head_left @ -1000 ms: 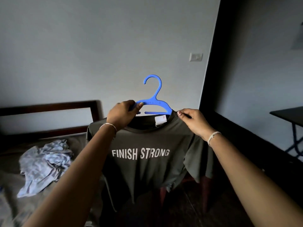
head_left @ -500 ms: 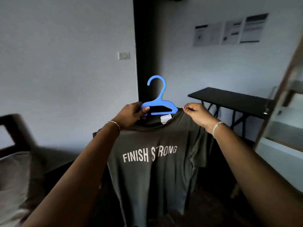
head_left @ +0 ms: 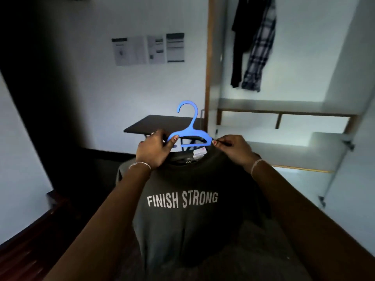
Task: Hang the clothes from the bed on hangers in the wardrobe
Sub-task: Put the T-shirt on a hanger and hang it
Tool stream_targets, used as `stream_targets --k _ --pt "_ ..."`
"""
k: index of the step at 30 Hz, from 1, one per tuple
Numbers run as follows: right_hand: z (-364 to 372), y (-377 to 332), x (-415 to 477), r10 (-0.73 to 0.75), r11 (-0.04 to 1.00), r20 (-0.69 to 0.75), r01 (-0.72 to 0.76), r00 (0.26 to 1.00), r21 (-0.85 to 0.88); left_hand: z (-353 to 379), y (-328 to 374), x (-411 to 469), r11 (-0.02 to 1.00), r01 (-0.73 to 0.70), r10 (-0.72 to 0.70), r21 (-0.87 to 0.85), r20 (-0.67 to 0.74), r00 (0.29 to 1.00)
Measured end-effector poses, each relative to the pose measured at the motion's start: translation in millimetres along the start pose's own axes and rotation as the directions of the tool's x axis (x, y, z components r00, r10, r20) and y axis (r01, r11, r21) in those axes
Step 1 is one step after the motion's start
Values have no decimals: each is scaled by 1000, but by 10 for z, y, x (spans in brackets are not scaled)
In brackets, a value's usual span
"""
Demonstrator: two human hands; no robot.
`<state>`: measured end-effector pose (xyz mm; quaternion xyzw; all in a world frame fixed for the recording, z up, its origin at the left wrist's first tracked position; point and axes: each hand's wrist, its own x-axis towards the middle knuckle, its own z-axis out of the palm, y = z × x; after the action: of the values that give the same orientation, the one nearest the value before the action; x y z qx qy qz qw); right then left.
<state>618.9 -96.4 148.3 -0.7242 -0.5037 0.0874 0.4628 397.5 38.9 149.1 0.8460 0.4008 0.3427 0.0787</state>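
Dim bedroom, pale walls, and the action sat right up close. The olive T-shirt (head_left: 182, 220), FINISH STRONG across its chest, hung straight down below both hands, its collar already over the blue hanger (head_left: 189, 128). The left hand (head_left: 154, 151) was clamped around the hanger's left arm with the collar bunched under it, thumb pressed on the plastic. The right hand (head_left: 233, 150) pinched the neckline at the hanger's right tip. The hook stood upright above and between the hands, caught on nothing.

By my read the dressing step was about done and the carry to the wardrobe was the step in hand. The next move would call for lifting the hook well above hand height and settling it over a rail, but the rail lay out of frame, so I couldn't tell exactly where.

Just beyond the left hand stood a black table (head_left: 162, 123), close behind the hanger and something to steer past. Beyond the right hand the open wardrobe (head_left: 207, 78) showed its wooden frame and shelves, with what looked like its door (head_left: 357, 179) out further right. High above the right hand hung a dark garment (head_left: 238, 47) and a plaid shirt (head_left: 259, 53), touching each other. Farthest back, above the left hand, papers (head_left: 148, 49) were stuck to the wall.
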Motion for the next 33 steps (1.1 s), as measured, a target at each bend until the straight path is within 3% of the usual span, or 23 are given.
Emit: stream_targets --k 2,6,10,12,17,19,21,25,33 --pt "-267 177 190 64 996 -61 -67 996 -55 398 216 323 999 -53 52 -8 -67 996" --pt "-765 562 516 139 980 -179 -162 974 -118 1098 767 886 983 -175 173 -61 -28 984" --pt "-1274 943 759 224 954 -310 -273 924 -126 1655 1555 1245 939 -344 341 -3 -136 930" --pt "-1558 1145 953 246 938 -389 -319 888 -136 1948 2016 1435 928 -372 370 -12 -61 927" --pt "-2246 1702 1537 245 906 -534 -387 809 -170 2527 3085 2006 922 -333 332 -195 -40 942" --pt "-2512 1932 1785 251 902 -552 -399 795 -166 2748 3488 2293 886 -302 336 -353 38 941" --pt "-2789 2169 2044 252 916 -545 -379 799 -132 3018 3895 2619 859 -218 311 -464 135 941" --pt "-3321 2456 2538 228 941 -423 -310 877 -136 3427 4553 3295 842 -112 285 -527 259 923" --pt "-4419 2714 3502 -34 980 -357 -39 934 -196 3662 5386 4803 519 72 267 -852 242 933"
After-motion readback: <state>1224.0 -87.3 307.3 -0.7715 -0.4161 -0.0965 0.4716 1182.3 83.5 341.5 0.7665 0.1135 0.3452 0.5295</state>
